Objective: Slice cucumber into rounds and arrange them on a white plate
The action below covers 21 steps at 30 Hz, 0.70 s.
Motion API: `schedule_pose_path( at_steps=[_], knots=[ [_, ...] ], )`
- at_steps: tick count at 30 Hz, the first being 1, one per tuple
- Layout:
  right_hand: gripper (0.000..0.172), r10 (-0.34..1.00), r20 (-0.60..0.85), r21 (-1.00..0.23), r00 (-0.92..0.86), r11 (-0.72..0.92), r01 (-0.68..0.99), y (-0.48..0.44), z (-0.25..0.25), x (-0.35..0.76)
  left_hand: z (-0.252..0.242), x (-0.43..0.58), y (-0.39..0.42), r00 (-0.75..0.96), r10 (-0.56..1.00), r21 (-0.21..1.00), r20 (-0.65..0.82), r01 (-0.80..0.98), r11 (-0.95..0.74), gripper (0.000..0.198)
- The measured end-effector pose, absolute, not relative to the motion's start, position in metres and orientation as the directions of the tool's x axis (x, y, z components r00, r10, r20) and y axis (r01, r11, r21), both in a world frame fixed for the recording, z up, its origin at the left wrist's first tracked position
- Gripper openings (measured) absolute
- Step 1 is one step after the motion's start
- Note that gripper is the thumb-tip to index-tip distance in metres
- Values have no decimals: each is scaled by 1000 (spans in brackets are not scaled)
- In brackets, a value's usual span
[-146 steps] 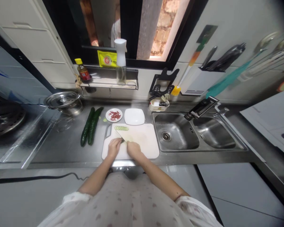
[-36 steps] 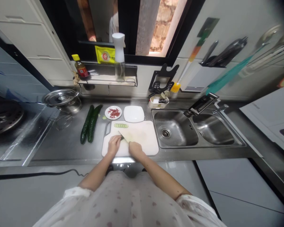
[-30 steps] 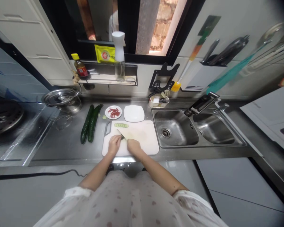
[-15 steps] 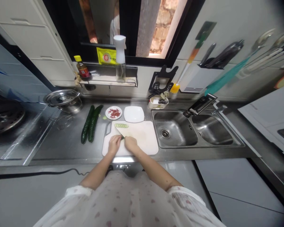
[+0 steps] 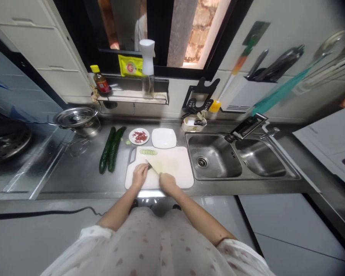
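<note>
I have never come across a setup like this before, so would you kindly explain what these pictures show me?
There is no machine here: these are a person's own bare hands, and every picture comes from one camera worn on the head, looking forward and down. The right hand holds a knife; the left hand holds a small dark green piece, mostly hidden. Both are over a white cutting board, where pale green slices lie in a row. On the metal counter are two cucumbers, a plate of red bits and a white dish.
</note>
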State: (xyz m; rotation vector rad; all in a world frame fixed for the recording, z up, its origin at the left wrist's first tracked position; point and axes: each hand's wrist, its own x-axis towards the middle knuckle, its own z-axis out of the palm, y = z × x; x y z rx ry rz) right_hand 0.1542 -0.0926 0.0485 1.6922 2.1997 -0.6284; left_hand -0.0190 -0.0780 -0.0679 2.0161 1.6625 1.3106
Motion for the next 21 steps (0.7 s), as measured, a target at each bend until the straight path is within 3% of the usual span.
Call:
schedule_pose_path(
  at_steps=[21],
  knots=[
    [32, 860, -415, -207, -298, 230, 951, -61, 44, 120, -63, -18, -79, -36, 879, 665, 475, 668, -333, 22]
  ],
)
